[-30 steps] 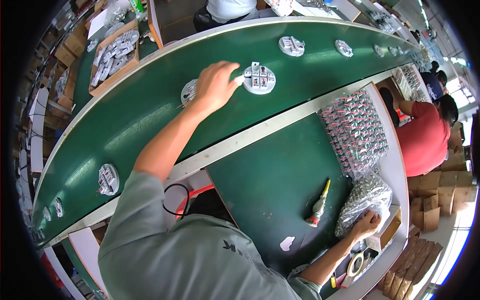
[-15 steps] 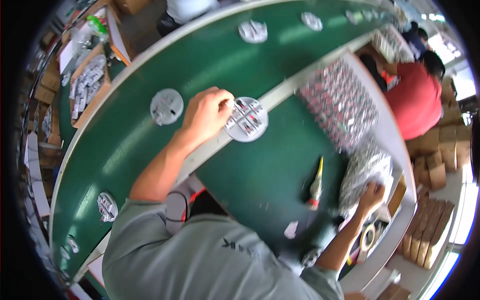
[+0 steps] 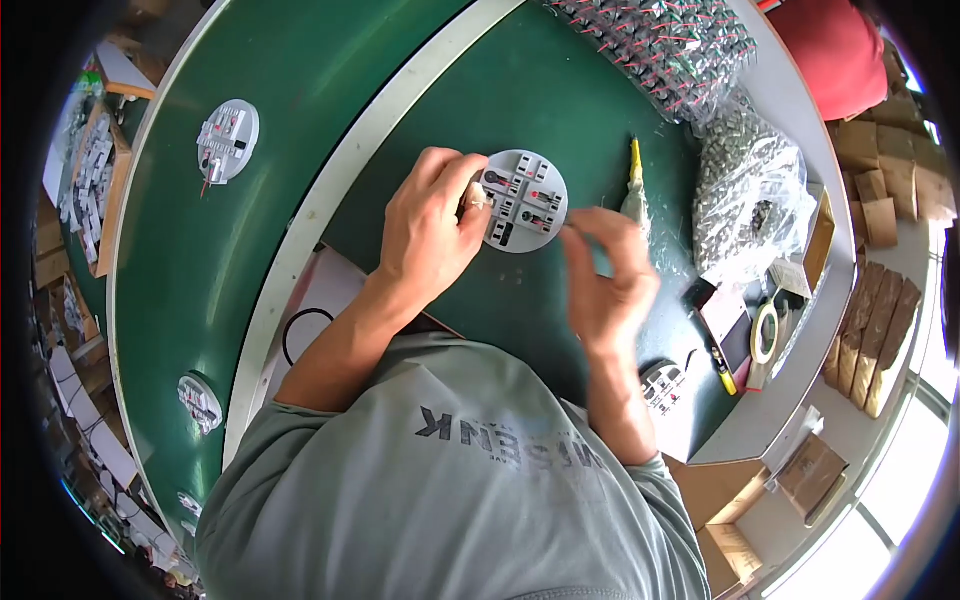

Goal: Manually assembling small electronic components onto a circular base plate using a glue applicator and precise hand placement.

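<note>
A round grey plastic disc with raised compartments carries small black, white and red parts. It is in front of me, over the green bench. My left hand is closed at the disc's left edge, with a small whitish bit showing between finger and thumb. At the opposite edge is my right hand, slightly blurred, its thumb and forefinger tips drawn together. Whatever lies between those tips is too small to make out. Farther right rests a clear plastic bag full of small grey parts.
A yellow-tipped bottle lies beyond my right hand. Small parts with red wires cover the far bench. Tape and a yellow-black cutter lie right. Another disc sits near my right forearm; more discs are on the left green surface.
My right hand has left the plastic bag and come to the disc's right edge. My left hand and the disc have moved off the pale rail over the bench. The view has turned.
</note>
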Tool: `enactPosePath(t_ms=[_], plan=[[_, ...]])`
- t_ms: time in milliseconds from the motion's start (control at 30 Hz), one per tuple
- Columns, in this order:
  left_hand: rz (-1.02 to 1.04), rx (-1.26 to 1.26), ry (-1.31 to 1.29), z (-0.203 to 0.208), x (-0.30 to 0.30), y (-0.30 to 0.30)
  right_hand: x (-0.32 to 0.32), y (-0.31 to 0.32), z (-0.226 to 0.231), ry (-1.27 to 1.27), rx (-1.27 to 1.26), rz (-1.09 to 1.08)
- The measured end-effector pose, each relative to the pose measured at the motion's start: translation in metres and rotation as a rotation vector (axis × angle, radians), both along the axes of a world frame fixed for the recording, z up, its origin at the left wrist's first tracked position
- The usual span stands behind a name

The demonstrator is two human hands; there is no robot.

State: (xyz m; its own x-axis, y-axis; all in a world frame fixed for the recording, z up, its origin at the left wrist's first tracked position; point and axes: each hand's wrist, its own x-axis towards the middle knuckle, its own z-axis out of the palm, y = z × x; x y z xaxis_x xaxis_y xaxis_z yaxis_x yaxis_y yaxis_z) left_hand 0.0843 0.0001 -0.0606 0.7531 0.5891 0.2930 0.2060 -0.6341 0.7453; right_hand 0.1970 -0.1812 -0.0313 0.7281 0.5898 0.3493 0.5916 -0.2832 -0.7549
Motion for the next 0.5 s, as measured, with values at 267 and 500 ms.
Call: enactPosePath(t_ms=[267, 500], plan=[[-0.038, 0.119, -0.033, 0.004, 0.002, 0.003, -0.007, 0.026, -0.032, -0.223, 0.029, 0.096], [-0.076, -0.025, 0.055, 0.018, -0.008, 0.003, -0.013, 0.018, -0.019, -0.251, -0.054, 0.089]])
